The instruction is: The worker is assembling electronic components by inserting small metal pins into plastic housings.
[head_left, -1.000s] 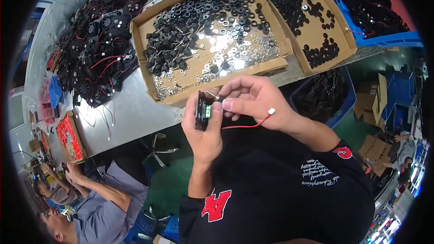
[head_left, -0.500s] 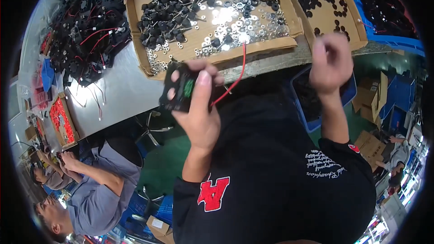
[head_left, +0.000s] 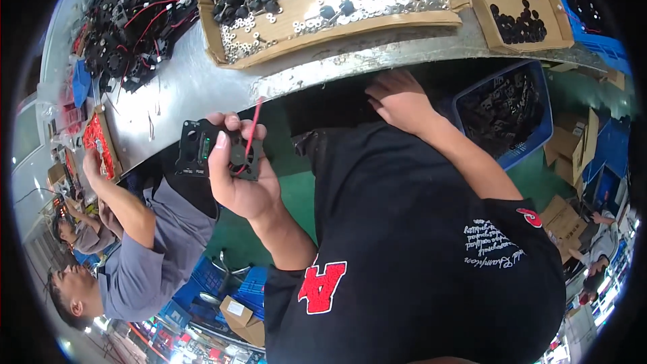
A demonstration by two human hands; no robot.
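In my left hand (head_left: 244, 178), over the floor just off the table's near edge, is a small black cooling fan (head_left: 244, 155) with a red wire. Held together with it is a flat black plate (head_left: 193, 148) with a round hole and a green strip. The thumb lies across the front and the fingers wrap behind. My right hand (head_left: 401, 98) is low beside the table's front edge, in front of a dark space under it. Its fingers point left and are partly lost in shadow, so whether they hold anything is unclear.
A cardboard tray (head_left: 350, 27) of washers and black knob-like parts lies on the metal table (head_left: 202, 81). Another tray (head_left: 497, 39) holds black rings. Black fans with wires (head_left: 145, 20) are heaped at left. A blue bin (head_left: 515, 152) stands right; a co-worker (head_left: 155, 256) sits left.
My left hand has moved left and down with the fan, away from the tray. My right hand has dropped from beside the right tray leftward to the table's front edge. The view has shifted.
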